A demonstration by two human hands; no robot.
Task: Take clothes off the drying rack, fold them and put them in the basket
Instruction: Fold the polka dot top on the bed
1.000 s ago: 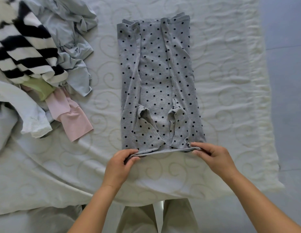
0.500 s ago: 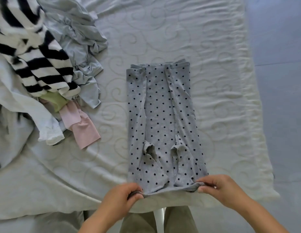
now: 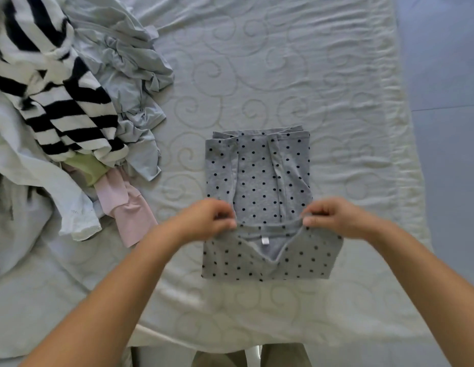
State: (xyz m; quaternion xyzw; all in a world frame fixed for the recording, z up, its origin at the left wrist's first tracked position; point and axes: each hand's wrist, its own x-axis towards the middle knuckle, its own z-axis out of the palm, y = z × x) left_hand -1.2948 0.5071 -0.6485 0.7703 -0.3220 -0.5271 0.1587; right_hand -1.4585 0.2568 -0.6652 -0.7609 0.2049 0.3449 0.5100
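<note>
A grey shirt with black dots (image 3: 259, 181) lies on the white bedspread (image 3: 283, 62), its sleeves folded in along the sides. Its near end, the neckline with a white label, is lifted and doubled over toward the far hem. My left hand (image 3: 212, 221) pinches the left corner of that lifted end. My right hand (image 3: 333, 217) pinches the right corner. Both hands hover over the middle of the shirt. No drying rack or basket shows in the head view.
A heap of unfolded clothes lies at the left: a black and white striped sweater (image 3: 58, 107), pale blue garments (image 3: 129, 83), a white piece (image 3: 45, 186), a green one (image 3: 84, 168) and a pink one (image 3: 124, 205). Grey floor (image 3: 447, 128) runs along the bed's right edge.
Both hands have lifted the shirt's near end off the bed and carried it away from me, over the shirt's middle. The camera has tilted, so the bed sits lower in view.
</note>
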